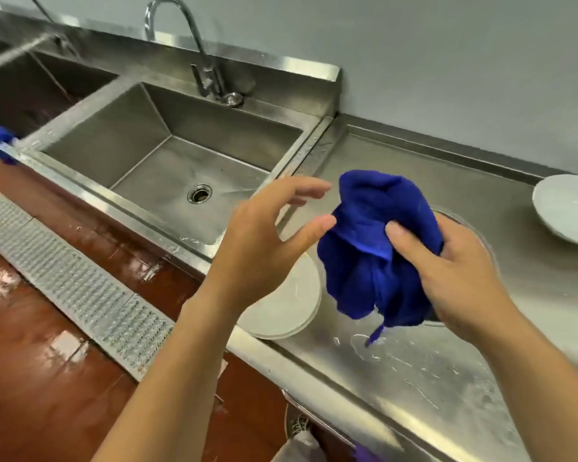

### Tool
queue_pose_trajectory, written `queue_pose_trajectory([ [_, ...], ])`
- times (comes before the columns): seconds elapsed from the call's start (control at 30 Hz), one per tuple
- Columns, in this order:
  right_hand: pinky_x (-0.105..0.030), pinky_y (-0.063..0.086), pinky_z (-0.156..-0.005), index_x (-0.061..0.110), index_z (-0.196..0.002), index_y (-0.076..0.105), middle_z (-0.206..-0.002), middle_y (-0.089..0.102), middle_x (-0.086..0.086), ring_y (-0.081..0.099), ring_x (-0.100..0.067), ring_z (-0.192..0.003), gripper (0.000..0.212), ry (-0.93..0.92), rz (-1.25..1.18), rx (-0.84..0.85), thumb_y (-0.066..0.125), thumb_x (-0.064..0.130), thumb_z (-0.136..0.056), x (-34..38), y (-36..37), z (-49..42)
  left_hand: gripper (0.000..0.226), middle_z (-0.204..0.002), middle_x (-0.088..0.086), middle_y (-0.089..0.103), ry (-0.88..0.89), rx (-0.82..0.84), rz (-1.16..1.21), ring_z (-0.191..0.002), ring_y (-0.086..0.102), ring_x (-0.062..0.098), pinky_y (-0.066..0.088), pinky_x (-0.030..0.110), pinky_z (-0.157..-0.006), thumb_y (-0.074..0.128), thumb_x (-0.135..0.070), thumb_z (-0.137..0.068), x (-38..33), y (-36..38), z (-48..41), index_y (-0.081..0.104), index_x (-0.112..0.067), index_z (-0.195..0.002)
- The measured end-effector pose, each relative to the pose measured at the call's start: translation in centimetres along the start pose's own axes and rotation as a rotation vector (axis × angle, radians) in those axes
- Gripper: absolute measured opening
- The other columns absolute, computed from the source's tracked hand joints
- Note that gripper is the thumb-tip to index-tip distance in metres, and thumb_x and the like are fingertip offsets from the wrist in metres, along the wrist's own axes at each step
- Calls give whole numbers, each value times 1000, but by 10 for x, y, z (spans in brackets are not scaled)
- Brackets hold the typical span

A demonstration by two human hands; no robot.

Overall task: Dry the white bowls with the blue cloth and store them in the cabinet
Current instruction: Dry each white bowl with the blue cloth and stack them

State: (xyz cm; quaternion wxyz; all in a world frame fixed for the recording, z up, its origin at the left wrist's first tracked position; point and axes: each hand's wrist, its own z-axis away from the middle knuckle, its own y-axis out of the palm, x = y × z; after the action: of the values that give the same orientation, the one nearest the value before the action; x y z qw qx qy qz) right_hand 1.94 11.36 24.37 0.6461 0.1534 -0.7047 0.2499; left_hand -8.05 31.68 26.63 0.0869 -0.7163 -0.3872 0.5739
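My right hand (454,261) grips a bunched blue cloth (367,248) above the steel counter (431,368); a loop hangs from the cloth's lower edge. My left hand (267,241) hovers just left of the cloth, fingers spread, thumb tip almost touching it. Below my left hand a white bowl (287,301) rests at the counter's front edge, partly hidden by my wrist. A second white bowl (568,208) sits at the far right of the counter. The cabinet is out of view.
A deep steel sink (181,155) with a drain and tall faucet (194,45) lies to the left. Water drops lie on the counter near me. A round hole's rim (481,235) shows behind my right hand. A wet red floor with a metal drain grate (74,281) runs below.
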Motion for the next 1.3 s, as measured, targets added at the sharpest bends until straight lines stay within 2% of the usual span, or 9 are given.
queue_pose_trajectory([
  [0.13,-57,60,-69,39,-87,71,-75,69,9,66,-12,-70,11,47,3,-117,64,46,-91,-12,45,-28,32,-122,-13,72,-131,13,-47,-110,69,8,56,26,-99,74,-28,-97,72,-28,1,69,-25,-128],
  [0.3,-12,50,-62,46,-93,68,-77,68,22,61,3,-66,19,-15,125,-79,58,32,-99,-35,80,-46,34,-123,-14,71,-282,58,-23,-107,68,5,49,4,-89,73,-31,-98,132,-25,10,65,-33,-131],
  [0.4,-20,53,-63,46,-92,68,-77,69,19,61,0,-67,20,8,169,-79,57,30,-98,-56,91,-46,43,-127,-14,67,-359,90,-98,-104,65,4,45,3,-84,74,-34,-98,163,-12,20,61,-35,-139],
  [0.5,-37,56,-67,40,-90,66,-78,67,14,63,-10,-70,15,50,211,-60,57,31,-97,-82,103,-44,50,-145,-2,61,-444,128,-224,-128,59,19,39,21,-102,73,-34,-99,196,3,33,58,-28,-146],
  [0.6,-19,50,-65,44,-85,63,-76,64,22,59,0,-68,22,57,219,-36,59,27,-99,-104,117,-41,61,-153,5,53,-574,154,-253,-137,55,26,43,33,-108,74,-33,-98,221,15,44,51,-23,-153],
  [0.67,-9,44,-62,47,-83,59,-73,62,27,58,3,-67,30,78,217,-22,59,23,-101,-112,126,-40,60,-149,6,54,-618,145,-246,-133,57,26,44,32,-103,75,-30,-98,233,20,48,52,-21,-152],
  [0.87,-14,48,-64,43,-87,63,-75,64,25,59,4,-68,25,153,152,-42,58,24,-104,-134,141,-43,51,-115,-6,50,-652,83,-279,-102,50,13,41,28,-85,81,-22,-93,251,30,48,63,-22,-140],
  [1.17,-13,50,-65,36,-97,66,-81,67,26,63,5,-73,12,218,90,-136,59,28,-103,-139,136,-48,23,-113,8,75,-620,245,-347,-78,61,26,45,33,-67,66,-22,-102,244,13,31,49,-27,-117],
  [1.3,-36,58,-72,37,-95,68,-85,68,18,66,-4,-81,13,270,56,-207,59,31,-103,-134,132,-47,27,-101,2,68,-632,290,-255,-69,65,11,46,23,-46,56,-19,-107,234,-5,28,36,-36,-113],
])
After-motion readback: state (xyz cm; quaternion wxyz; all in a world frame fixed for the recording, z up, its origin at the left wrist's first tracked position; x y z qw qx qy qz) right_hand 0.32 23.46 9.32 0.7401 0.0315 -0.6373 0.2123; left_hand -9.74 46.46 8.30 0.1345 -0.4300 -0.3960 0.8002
